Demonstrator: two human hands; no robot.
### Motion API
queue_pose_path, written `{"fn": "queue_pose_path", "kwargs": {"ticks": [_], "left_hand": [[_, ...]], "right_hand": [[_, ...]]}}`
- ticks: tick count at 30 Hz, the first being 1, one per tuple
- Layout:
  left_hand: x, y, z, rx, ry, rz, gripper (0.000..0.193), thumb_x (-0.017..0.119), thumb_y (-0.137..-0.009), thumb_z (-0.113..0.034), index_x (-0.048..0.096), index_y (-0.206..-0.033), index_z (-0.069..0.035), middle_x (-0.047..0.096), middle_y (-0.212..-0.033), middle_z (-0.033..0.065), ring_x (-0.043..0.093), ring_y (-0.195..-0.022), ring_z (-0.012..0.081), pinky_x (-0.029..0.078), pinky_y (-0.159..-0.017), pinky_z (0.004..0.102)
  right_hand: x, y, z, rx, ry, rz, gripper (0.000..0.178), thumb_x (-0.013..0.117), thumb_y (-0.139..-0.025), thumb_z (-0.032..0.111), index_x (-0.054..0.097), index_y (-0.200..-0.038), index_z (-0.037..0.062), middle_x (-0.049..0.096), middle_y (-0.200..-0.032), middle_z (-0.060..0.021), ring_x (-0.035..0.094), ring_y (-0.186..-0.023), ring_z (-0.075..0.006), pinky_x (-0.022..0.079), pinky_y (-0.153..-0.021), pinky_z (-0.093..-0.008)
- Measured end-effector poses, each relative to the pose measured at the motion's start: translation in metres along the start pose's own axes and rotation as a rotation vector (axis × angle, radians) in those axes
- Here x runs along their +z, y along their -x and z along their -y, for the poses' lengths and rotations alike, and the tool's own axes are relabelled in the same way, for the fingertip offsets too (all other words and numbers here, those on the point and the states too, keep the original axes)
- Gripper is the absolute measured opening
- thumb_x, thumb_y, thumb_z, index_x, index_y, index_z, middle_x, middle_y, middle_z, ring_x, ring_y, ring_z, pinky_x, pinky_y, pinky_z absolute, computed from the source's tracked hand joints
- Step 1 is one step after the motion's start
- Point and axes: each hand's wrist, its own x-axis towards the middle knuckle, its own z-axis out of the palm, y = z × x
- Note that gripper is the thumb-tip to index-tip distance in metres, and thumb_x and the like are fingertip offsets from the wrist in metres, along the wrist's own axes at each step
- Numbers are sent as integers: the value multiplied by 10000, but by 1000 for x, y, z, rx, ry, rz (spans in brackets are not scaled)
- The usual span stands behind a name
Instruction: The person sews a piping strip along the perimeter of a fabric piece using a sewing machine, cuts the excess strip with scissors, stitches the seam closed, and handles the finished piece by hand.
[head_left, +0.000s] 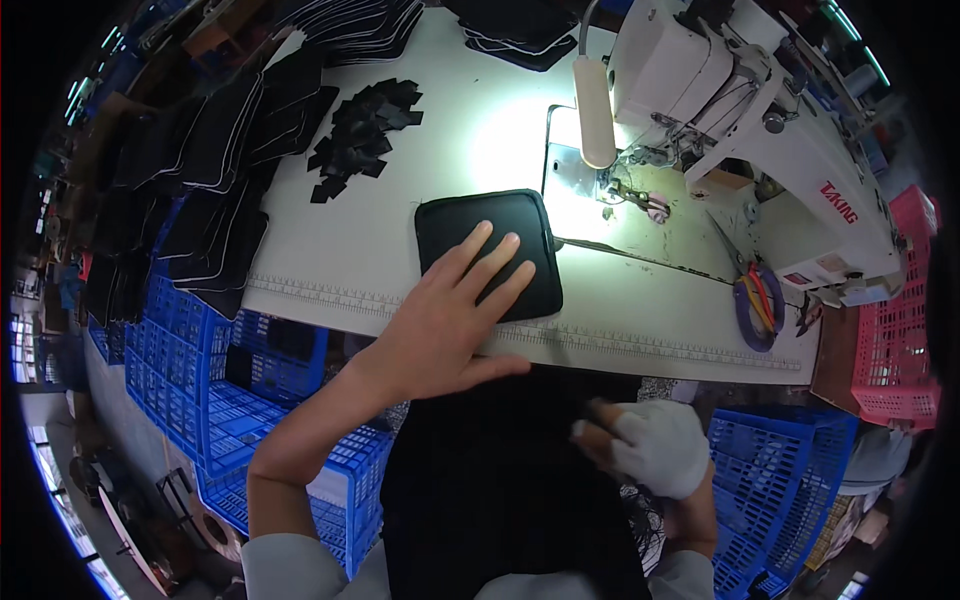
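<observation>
A white sewing machine (760, 130) fills the far right of the white table (400, 250). The black pad (500, 225) lies in front of it, the left hand (450, 320) spread flat on top, seemingly lining it up. Feeding it rightward under the needle looks next. The gloved right hand (655, 445) hangs low, fingers loosely curled, empty.

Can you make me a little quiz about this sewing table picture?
1. True or false: the left hand lies flat on the black panel.
2. What does the right hand wear? A) a white glove B) a red mitten C) nothing
3. Fill in: the scissors with coloured handles lie to the ____ of the black panel.

Key: 1 true. 2 A. 3 right.
</observation>
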Motion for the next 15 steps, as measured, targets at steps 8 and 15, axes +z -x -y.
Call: {"fn": "queue_pose_path", "kwargs": {"ticks": [8, 15], "left_hand": [[-51, 25, -10, -122, 235, -253, 603, 602, -816, 126, 567, -1397, -32, 618, -1314, 215, 561, -1310, 396, 495, -1057, 429], [-62, 7, -5, -576, 1068, -695, 329, 514, -1057, -121, 542, -1323, 70, 675, -1091, 109, 615, -971, 104, 494, -849, 261]], "right_hand": [[17, 30, -30, 343, -176, -372, 303, 790, -756, 161, 704, -1047, 163, 733, -900, -57, 669, -643, -270, 521, -546, -367], [25, -2, -31, 48, 72, -411, 306, 768, -807, 152, 653, -1090, 171, 664, -816, -60, 648, -658, -283, 490, -541, -400]]}}
